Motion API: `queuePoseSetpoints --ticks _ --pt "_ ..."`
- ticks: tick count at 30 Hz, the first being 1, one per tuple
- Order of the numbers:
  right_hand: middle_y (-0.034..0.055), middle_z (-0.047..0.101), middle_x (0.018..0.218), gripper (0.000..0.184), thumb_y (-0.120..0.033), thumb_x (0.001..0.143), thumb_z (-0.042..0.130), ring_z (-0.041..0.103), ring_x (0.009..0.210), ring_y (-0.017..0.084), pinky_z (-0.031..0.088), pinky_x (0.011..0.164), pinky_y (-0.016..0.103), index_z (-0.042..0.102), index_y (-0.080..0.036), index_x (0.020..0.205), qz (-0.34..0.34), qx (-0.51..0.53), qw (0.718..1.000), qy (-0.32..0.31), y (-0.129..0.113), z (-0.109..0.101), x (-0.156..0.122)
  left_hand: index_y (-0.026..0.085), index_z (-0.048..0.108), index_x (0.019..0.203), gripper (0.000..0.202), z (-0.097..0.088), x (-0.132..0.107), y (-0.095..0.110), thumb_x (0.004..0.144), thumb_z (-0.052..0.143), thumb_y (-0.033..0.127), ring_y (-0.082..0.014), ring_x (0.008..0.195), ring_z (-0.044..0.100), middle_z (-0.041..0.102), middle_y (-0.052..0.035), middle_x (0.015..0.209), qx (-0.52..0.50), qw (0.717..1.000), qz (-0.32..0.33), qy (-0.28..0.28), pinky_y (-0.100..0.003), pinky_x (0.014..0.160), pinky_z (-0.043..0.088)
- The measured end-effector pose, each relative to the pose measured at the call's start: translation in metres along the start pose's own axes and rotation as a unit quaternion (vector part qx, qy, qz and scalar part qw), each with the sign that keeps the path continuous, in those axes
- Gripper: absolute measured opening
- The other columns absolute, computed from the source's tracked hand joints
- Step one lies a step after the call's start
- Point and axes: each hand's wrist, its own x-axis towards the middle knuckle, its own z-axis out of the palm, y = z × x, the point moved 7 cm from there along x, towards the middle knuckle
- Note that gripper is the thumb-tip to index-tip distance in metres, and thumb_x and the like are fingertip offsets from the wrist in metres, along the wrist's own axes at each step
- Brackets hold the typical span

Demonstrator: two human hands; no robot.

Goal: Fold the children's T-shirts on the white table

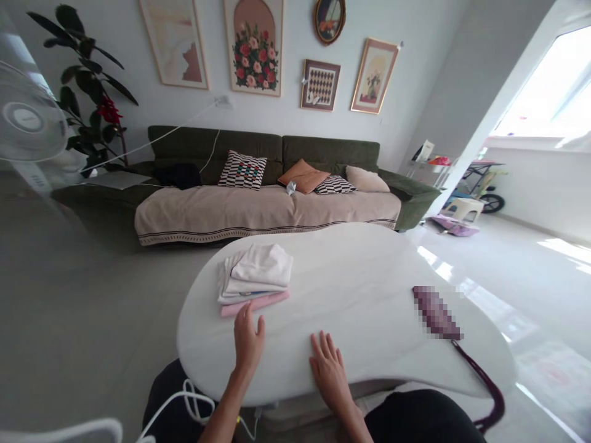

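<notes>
Hands set well apart, nothing gripped in either. Left hand [249,338] is held over the table's near left part, fingertips brought up to the front edge of a pink folded cloth [272,299]; contact or slight gap can't be told. Right hand [329,368] is laid palm down on the white table [360,283], nothing under it but tabletop.

Pink cloth is placed at the bottom of a pile, with white folded garments [262,263] stacked on top, at table's left; probably piled flat so the layers are kept steady and within reach. Top piece is folded less squarely. Right palm seems to be rested just for support.

Pose: both forearms are extended forward from the near edge; left thumb is spread from the fingers, right fingers are stretched forward, slightly fanned.

Further out: a pixelated dark red item [436,312] is placed at table's right, its strap [484,378] draped over the edge. White cable [198,403] is looped near the left knee. Green sofa [323,151] is set behind, partly covered by a beige throw [277,212].
</notes>
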Motion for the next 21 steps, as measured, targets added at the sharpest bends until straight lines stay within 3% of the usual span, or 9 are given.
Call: queuePoseSetpoints --ticks 3,6,10,12,14,17,21 --pt "0.0062 0.018 0.144 0.053 -0.022 0.084 0.032 0.008 0.133 0.024 0.021 0.102 0.045 0.029 -0.020 0.136 0.007 -0.011 1.000 -0.024 -0.003 -0.003 -0.001 0.010 0.049 0.116 0.038 0.021 0.046 0.001 0.083 0.038 0.024 -0.0266 0.114 0.044 0.051 -0.0175 0.117 0.086 0.994 -0.060 -0.019 -0.043 0.095 0.036" --pt "0.0062 0.017 0.144 0.054 -0.022 0.083 0.033 0.008 0.133 0.024 0.020 0.103 0.045 0.029 -0.021 0.136 0.007 -0.006 0.999 -0.041 -0.007 -0.008 0.002 0.008 0.049 0.117 0.039 0.042 0.082 0.008 0.084 0.036 0.024 -0.0306 0.117 0.039 0.048 -0.0197 0.122 0.113 0.990 -0.075 -0.047 -0.048 0.093 0.034" --pt "0.0054 0.016 0.144 0.054 -0.022 0.083 0.033 0.008 0.133 0.024 0.020 0.103 0.044 0.028 -0.021 0.137 0.011 0.000 0.999 -0.044 -0.007 -0.008 0.001 0.021 0.048 0.122 0.048 0.059 0.097 0.005 0.077 0.050 0.040 -0.0394 0.121 0.028 0.041 -0.0146 0.131 0.115 0.987 -0.041 -0.102 -0.059 0.088 0.029" --pt "0.0054 0.015 0.145 0.054 -0.021 0.083 0.033 0.007 0.133 0.024 0.019 0.103 0.045 0.027 -0.021 0.137 0.013 -0.002 0.999 -0.041 -0.005 -0.006 0.001 0.028 0.049 0.120 0.052 0.062 0.095 -0.005 0.071 0.058 0.041 -0.0376 0.119 0.031 0.043 -0.0094 0.130 0.122 0.982 -0.018 -0.140 -0.056 0.088 0.030" --pt "0.0052 0.014 0.145 0.054 -0.021 0.083 0.033 0.008 0.133 0.024 0.018 0.104 0.044 0.027 -0.021 0.137 0.012 0.000 0.999 -0.042 -0.003 -0.003 0.002 0.030 0.054 0.113 0.044 0.058 0.096 -0.020 0.070 0.059 0.030 -0.0299 0.113 0.040 0.051 -0.0053 0.121 0.132 0.977 -0.013 -0.165 -0.044 0.089 0.035" --pt "0.0036 0.013 0.145 0.054 -0.024 0.084 0.033 0.008 0.133 0.023 0.018 0.104 0.042 0.026 -0.023 0.137 0.007 0.014 0.999 -0.047 0.003 0.004 0.004 0.024 0.062 0.090 0.027 0.038 0.101 -0.052 0.068 0.051 0.014 -0.0232 0.096 0.052 0.061 -0.0044 0.098 0.153 0.973 -0.049 -0.167 -0.033 0.080 0.041" --pt "0.0033 0.013 0.145 0.052 -0.026 0.085 0.032 0.010 0.133 0.023 0.019 0.104 0.042 0.026 -0.024 0.137 0.003 0.020 0.999 -0.032 0.006 0.005 0.005 0.018 0.060 0.074 0.018 -0.002 0.105 -0.098 0.066 0.045 0.012 -0.0301 0.085 0.055 0.060 -0.0113 0.089 0.188 0.965 -0.146 -0.114 -0.038 0.066 0.045"
